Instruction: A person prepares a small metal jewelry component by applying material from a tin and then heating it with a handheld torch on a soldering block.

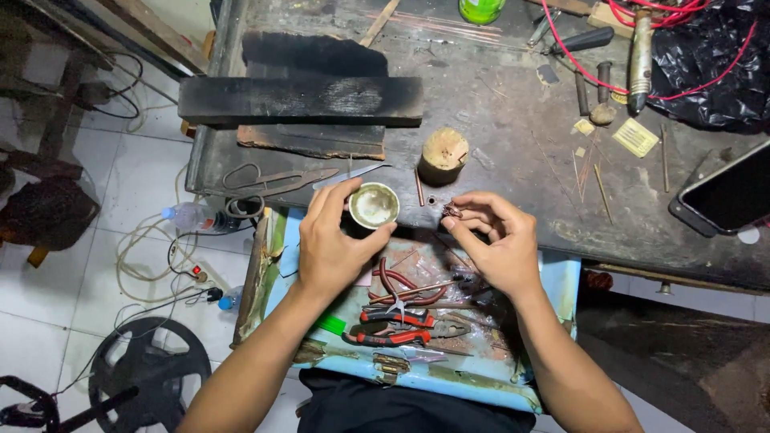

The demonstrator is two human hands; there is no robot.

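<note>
At the front edge of the dark bench (513, 152), the left hand (333, 244) is wrapping its grip around a small round metal cup (374, 205), holding it upright. Just beside it, the right hand (497, 244) is pinching a tiny copper piece (452, 211) between its fingertips. Below both hands, red pliers (393, 327) are lying in a light blue tray (561, 281).

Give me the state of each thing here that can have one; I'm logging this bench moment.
Left hand: closed around the small metal cup, holding it upright.
Small metal cup: open-topped, contents unclear.
Right hand: fingertips pinching a tiny coppery piece.
Shears: lying flat, shut.
Phone: screen dark.
Red-handled pliers: lying in the tray, untouched.
</note>
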